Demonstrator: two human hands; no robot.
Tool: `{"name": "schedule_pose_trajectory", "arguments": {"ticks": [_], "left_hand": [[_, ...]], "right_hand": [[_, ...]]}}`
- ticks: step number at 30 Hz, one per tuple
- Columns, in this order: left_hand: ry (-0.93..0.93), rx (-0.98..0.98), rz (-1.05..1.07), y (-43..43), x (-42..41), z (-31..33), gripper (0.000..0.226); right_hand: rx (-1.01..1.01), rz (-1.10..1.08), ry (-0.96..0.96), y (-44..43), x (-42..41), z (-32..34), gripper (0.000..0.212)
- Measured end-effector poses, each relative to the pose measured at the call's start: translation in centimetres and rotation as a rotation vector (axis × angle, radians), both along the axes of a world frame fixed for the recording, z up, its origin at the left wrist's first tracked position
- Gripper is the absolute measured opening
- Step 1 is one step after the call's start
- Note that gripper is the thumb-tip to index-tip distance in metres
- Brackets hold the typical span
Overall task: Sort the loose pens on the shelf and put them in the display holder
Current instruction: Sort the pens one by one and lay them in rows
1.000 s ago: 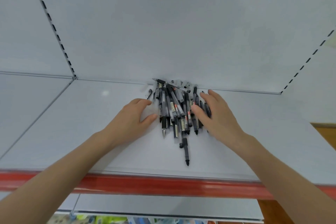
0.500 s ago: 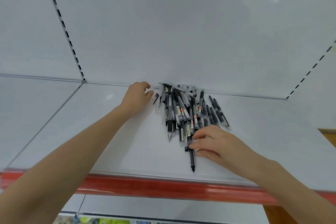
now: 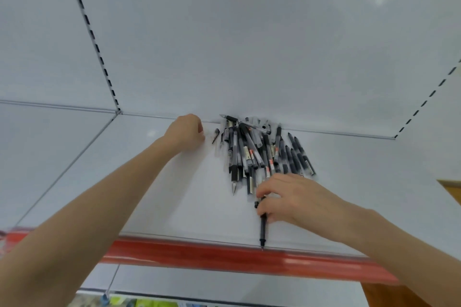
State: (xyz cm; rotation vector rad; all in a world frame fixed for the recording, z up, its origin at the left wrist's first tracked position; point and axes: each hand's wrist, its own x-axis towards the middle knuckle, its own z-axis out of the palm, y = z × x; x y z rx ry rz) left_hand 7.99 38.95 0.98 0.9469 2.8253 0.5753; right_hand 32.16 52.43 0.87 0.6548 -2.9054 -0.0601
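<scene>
- Your right hand (image 3: 294, 197) pinches a black pen (image 3: 263, 228) at the near end of the pen pile (image 3: 259, 152); its tip already pokes past the shelf's front lip (image 3: 224, 244), so a loose pinch could drop it over the red edge strip (image 3: 199, 257).
- Dragging it out may roll the neighbouring pens just beyond your fingers.
- Your left hand (image 3: 185, 131) is curled beside a stray small black piece (image 3: 215, 135), just right of it; whether it grips anything, I cannot tell.
- No display holder is in view.
- Compared with half a second ago, the pinched pen sits nearer the lip; the left hand has barely shifted.
</scene>
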Motion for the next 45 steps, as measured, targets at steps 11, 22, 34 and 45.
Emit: {"name": "schedule_pose_trajectory", "arguments": {"ticks": [11,22,34,45], "left_hand": [[-0.284,0.564,-0.127,-5.0,3.7,1.1,0.025],[-0.613,1.001,-0.302,-6.1,9.1,5.1,0.026],[-0.772,1.155,-0.322,-5.1,10.7,5.7,0.023],[-0.737,1.134,-0.327,-4.9,10.9,5.9,0.026]], "right_hand": [[-0.046,0.061,-0.044,-0.1,-1.4,0.1,0.018],[-0.97,-0.325,0.152,-2.0,-1.9,6.5,0.008],[-0.877,-0.322,0.223,-3.1,-1.0,6.5,0.01],[-0.861,-0.355,0.202,-3.2,-0.8,6.7,0.007]]}}
